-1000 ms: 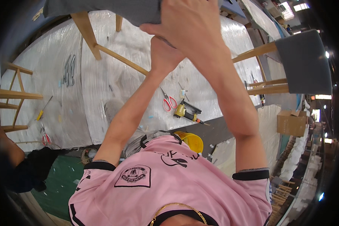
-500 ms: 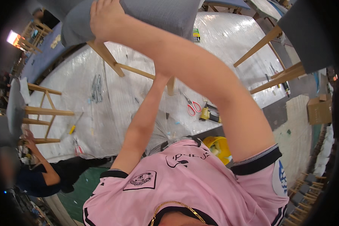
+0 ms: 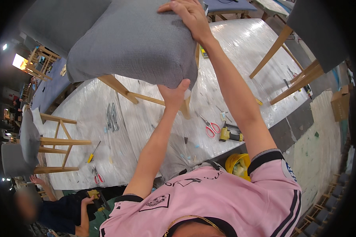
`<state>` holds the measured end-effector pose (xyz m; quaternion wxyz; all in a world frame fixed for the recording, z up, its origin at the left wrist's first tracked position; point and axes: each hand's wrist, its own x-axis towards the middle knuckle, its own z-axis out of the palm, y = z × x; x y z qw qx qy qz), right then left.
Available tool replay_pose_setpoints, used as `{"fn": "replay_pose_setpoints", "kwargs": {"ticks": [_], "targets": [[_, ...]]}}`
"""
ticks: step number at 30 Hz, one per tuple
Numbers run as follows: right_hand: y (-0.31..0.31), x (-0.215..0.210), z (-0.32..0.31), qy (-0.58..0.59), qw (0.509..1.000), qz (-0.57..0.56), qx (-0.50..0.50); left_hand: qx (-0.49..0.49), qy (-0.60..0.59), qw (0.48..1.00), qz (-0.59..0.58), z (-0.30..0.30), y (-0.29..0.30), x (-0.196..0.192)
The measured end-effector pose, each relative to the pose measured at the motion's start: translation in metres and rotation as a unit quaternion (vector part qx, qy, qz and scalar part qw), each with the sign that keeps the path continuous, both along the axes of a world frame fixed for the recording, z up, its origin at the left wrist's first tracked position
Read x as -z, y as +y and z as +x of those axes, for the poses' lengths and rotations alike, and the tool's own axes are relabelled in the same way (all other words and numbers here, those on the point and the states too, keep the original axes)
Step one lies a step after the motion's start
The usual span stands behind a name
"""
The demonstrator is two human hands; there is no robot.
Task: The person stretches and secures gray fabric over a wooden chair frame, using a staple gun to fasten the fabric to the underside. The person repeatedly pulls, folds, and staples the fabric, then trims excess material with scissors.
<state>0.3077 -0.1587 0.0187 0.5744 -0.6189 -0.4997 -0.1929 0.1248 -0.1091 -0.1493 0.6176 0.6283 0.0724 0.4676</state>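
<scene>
A chair with a grey fabric-covered seat (image 3: 126,47) and pale wooden legs stands in front of me on the plastic-covered table. My left hand (image 3: 174,96) grips the seat's near right corner from below, its thumb up against the fabric; its fingers are hidden under the seat. On top of the seat, toward its right side, rests my right hand (image 3: 190,19) with fingers stretched out over the cloth. Red-handled scissors (image 3: 211,127) and a yellow-and-black staple gun (image 3: 230,134) lie on the table below my right forearm.
Other grey chairs stand at the left (image 3: 29,138) and right (image 3: 320,35). Metal strips (image 3: 112,117), a yellow-handled screwdriver (image 3: 91,155) and more scissors (image 3: 97,176) lie leftward. A yellow bucket (image 3: 238,164) is by the near edge. At lower left a co-worker holds a staple gun (image 3: 99,198).
My right hand has moved from the seat's left part to its right side. My left hand now shows at the corner. A staple gun has come into view in the co-worker's hand.
</scene>
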Motion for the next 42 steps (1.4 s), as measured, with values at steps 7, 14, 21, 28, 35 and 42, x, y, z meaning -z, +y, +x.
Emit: {"fn": "replay_pose_setpoints", "kwargs": {"ticks": [7, 14, 21, 28, 35, 42], "targets": [[-0.016, 0.003, -0.100, -0.120, 0.993, -0.002, 0.003, 0.085, -0.003, 0.996, -0.026, -0.003, -0.006, -0.006], [0.030, 0.025, -0.222, -0.248, 0.964, -0.066, 0.067, -0.039, -0.002, 0.995, 0.092, 0.009, 0.012, 0.006], [-0.023, 0.003, -0.170, -0.298, 0.900, -0.146, 0.285, 0.058, -0.010, 0.996, 0.060, 0.022, 0.030, 0.058], [0.030, 0.009, -0.180, -0.399, 0.781, -0.279, 0.390, 0.283, 0.048, 0.957, 0.049, 0.018, 0.062, 0.135], [0.111, 0.003, -0.191, -0.410, 0.756, -0.333, 0.387, 0.017, 0.136, 0.907, 0.399, 0.017, 0.018, 0.115], [0.183, 0.005, -0.182, -0.376, 0.824, -0.240, 0.350, 0.019, 0.087, 0.981, 0.170, -0.004, -0.001, 0.050]]}}
